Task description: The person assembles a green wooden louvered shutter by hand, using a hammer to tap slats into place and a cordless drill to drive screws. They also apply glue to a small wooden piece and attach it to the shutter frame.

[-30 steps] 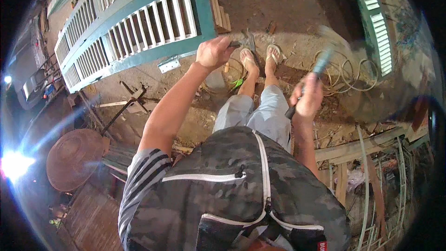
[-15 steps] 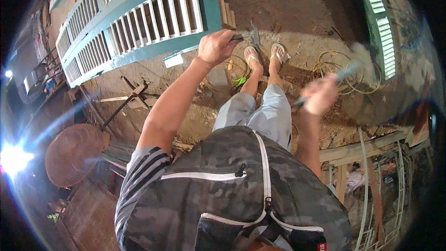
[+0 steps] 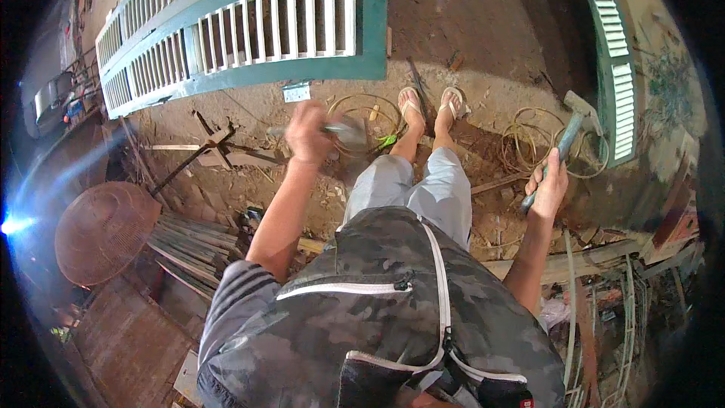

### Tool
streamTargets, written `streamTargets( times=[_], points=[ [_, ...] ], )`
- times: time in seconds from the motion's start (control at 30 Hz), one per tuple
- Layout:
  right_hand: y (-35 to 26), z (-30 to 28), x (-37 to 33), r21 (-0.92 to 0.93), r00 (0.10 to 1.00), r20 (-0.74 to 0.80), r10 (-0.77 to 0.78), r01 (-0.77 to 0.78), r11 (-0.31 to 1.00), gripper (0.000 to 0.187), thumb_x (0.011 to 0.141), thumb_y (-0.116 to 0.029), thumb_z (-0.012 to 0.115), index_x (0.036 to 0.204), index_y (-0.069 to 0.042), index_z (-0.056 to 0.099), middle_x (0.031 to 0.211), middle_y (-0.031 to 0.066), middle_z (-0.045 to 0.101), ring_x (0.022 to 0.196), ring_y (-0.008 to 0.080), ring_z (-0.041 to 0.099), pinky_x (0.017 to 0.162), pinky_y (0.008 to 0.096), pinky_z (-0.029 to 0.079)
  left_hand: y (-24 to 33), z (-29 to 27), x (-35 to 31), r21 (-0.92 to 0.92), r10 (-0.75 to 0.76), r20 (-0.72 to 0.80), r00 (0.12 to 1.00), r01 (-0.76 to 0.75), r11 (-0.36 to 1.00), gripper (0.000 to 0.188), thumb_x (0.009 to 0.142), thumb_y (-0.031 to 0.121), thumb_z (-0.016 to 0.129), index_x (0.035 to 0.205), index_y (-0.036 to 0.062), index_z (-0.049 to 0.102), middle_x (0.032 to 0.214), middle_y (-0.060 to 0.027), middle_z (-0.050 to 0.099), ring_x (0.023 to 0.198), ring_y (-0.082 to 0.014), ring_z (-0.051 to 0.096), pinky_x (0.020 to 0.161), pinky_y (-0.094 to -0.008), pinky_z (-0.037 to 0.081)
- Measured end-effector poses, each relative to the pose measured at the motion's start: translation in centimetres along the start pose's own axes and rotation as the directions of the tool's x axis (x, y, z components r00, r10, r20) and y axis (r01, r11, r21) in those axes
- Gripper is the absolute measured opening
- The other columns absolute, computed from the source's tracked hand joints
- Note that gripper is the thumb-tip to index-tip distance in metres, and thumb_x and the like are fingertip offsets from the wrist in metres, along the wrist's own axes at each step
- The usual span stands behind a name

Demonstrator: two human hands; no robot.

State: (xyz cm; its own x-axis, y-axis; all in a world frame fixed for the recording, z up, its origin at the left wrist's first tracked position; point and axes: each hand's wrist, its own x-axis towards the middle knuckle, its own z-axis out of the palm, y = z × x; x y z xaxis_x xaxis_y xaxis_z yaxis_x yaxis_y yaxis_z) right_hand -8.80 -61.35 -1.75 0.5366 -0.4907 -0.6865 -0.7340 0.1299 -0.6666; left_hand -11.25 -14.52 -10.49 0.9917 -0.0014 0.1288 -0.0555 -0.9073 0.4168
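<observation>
My left hand [image 3: 308, 132], smeared by motion, is closed round a short tool with a grey metal end [image 3: 349, 133]; blur hides its exact kind. It hovers near the lower edge of a green louvred shutter [image 3: 370, 49] with white slats, apart from it. On the other side, my right hand [image 3: 550, 185] grips a hammer [image 3: 572, 130] by its blue-grey handle. The hammer's head points away from me, close to a second green shutter [image 3: 609, 53] standing at the right. A small pale blue-white piece [image 3: 297, 91] lies beside the first shutter's edge.
Coils of yellowish cable or hose [image 3: 529, 132] lie on the littered dirt floor. At left are a crossed wooden stand [image 3: 215, 143], a round woven basket [image 3: 106, 234] and stacked wood strips [image 3: 192, 245]. Thin metal frames [image 3: 627, 317] stand at the lower right. A bright lamp shines at far left.
My left hand has drawn back leftward and toward me with its tool, away from the shutter's corner. My right hand has moved right and slightly nearer with the hammer. The view has shifted a little.
</observation>
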Motion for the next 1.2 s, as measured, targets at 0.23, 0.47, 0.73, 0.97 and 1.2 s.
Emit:
streamTargets(
  times=[0.23,0.47,0.73,0.97,1.2],
  points=[
    [2.5,5.9,-2.5,-0.169,0.938,0.335,0.087,-0.031,0.985,0.037,0.107,-0.048,0.063,0.096,-0.014,0.055,0.062,-0.0043,0.047,0.042,0.0064,0.042,0.038,0.0248,0.034,-7.9,4.5,-3.9,0.007,-0.415,-0.210,0.885,0.426,0.905,0.061,0.078,0.014,0.089,0.137,0.0137,0.073,0.143,-0.0110,0.068,0.116,-0.0287,0.075,0.089,-0.0373,0.062],
    [1.0,12.9,-6.5,-0.387,0.806,0.564,0.179,0.067,0.920,0.036,0.108,-0.045,0.064,0.098,-0.011,0.056,0.065,-0.0041,0.051,0.046,0.0057,0.045,0.042,0.0240,0.035,-8.0,7.7,-4.6,-0.010,-0.437,-0.318,0.841,0.458,0.889,0.053,0.079,0.004,0.081,0.131,0.0155,0.074,0.144,-0.0051,0.068,0.113,-0.0266,0.075,0.086,-0.0374,0.062],
    [1.0,12.5,-6.4,-0.486,0.759,0.636,0.141,0.252,0.837,0.036,0.108,-0.044,0.064,0.094,-0.012,0.054,0.063,-0.0038,0.049,0.046,0.0062,0.045,0.042,0.0251,0.037,-10.4,2.5,-4.5,-0.535,-0.777,-0.033,0.628,0.646,0.545,0.050,0.094,0.033,0.082,0.135,0.0079,0.072,0.099,-0.0053,0.078,0.082,-0.0222,0.070,0.069,-0.0352,0.054],
    [1.1,11.2,-6.6,-0.546,0.768,0.619,0.164,0.271,0.793,0.035,0.108,-0.042,0.064,0.092,-0.014,0.051,0.064,-0.0037,0.049,0.046,0.0064,0.044,0.042,0.0248,0.036,-11.2,7.9,-1.4,-0.861,-0.895,0.408,0.183,0.404,-0.310,0.045,0.098,0.051,0.077,0.096,0.0082,0.065,0.068,0.0024,0.052,0.061,-0.0124,0.048,0.055,-0.0320,0.038],
    [2.0,12.0,-6.3,-0.553,0.774,0.604,0.192,0.233,0.800,0.035,0.108,-0.037,0.066,0.088,-0.011,0.052,0.061,-0.0037,0.049,0.045,0.0072,0.046,0.041,0.0269,0.035,-12.1,9.2,1.1,-0.828,-0.924,0.380,0.051,0.464,-0.315,0.035,0.102,0.041,0.075,0.093,0.0099,0.060,0.068,0.0014,0.051,0.053,-0.0134,0.046,0.050,-0.0325,0.038]
  ],
)
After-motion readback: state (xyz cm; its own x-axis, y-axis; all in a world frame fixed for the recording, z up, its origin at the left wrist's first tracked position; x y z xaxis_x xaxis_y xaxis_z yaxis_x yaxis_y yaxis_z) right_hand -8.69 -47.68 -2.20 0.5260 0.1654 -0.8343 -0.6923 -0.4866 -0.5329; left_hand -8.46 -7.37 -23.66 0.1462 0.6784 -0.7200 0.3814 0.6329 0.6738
